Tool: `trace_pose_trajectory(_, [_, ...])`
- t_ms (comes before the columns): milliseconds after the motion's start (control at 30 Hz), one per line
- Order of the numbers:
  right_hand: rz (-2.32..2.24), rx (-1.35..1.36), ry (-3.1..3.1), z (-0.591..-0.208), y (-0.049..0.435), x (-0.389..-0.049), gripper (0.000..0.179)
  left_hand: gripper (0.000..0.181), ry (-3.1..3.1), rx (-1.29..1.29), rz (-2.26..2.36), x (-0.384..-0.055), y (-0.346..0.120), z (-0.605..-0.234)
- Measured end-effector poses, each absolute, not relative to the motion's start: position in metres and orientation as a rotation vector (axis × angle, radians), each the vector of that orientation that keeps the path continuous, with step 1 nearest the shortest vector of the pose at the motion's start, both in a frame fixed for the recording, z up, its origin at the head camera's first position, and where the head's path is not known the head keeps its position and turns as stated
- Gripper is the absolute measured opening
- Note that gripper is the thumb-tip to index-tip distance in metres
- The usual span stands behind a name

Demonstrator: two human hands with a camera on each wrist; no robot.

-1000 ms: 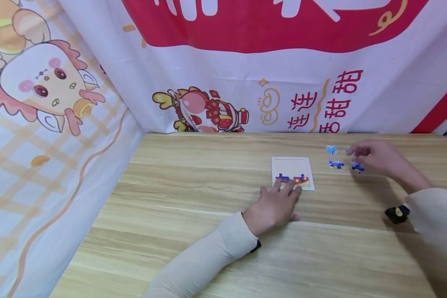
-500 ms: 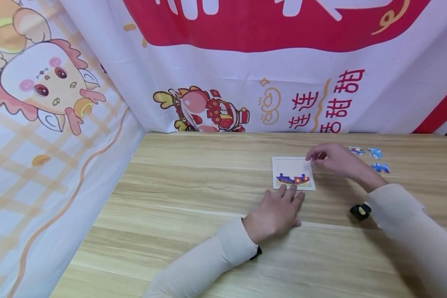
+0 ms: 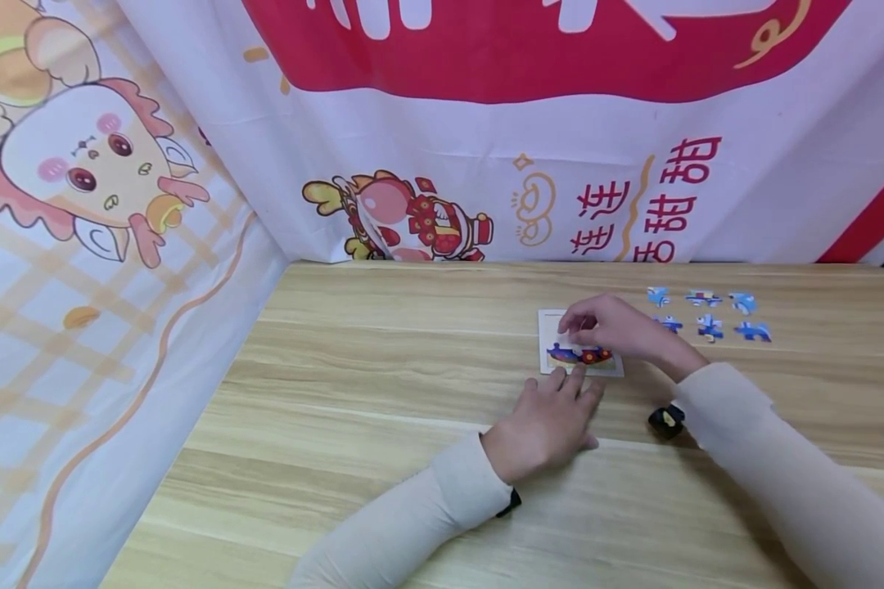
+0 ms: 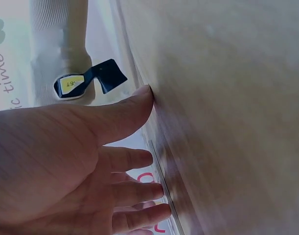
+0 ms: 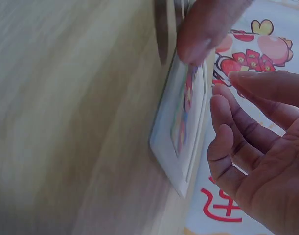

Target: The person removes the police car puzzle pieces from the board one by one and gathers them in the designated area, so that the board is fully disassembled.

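My left hand lies low before a small white-framed puzzle board, fingertips at its near edge. In the left wrist view its fingers are spread and fairly straight. Purple and red puzzle pieces fill the board's near side. My right hand hovers over the board's right half, fingers loosely bent and partly hiding the board. In the right wrist view the thumb and index come close together with nothing visible between them. A left finger reaches the board there.
Several loose blue puzzle pieces lie in two rows right of the board. A wood-grain table runs back to a printed white and red cloth. Another printed cloth hangs along the left.
My right hand has moved left from above the loose pieces to over the board, uncovering those pieces. My left fingers have drawn back slightly from the board's pieces to its near edge.
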State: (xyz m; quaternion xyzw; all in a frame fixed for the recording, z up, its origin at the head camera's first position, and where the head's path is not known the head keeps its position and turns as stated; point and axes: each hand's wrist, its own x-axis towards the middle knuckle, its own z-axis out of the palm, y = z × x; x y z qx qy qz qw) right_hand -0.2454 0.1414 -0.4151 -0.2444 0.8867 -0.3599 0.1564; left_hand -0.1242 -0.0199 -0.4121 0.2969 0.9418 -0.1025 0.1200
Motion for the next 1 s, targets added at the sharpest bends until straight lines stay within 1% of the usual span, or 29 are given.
trace_pose_trajectory(333, [-1.032,-0.660,2.481,-0.423,0.129,-0.248,0.017,0.072,2.734,0.869,-0.325,-0.124,-0.020,-0.411])
trace_pose_trajectory(700, [-1.047,-0.591,2.447,-0.423,0.122,-0.248,0.019,0.075,2.710,0.810,-0.301,-0.125,-0.021,-0.414])
trace_pose_trajectory(1000, [-1.051,-0.568,2.447,-0.421,0.120,-0.247,0.019,0.076,2.719,0.816,-0.324,-0.125,-0.020,-0.414])
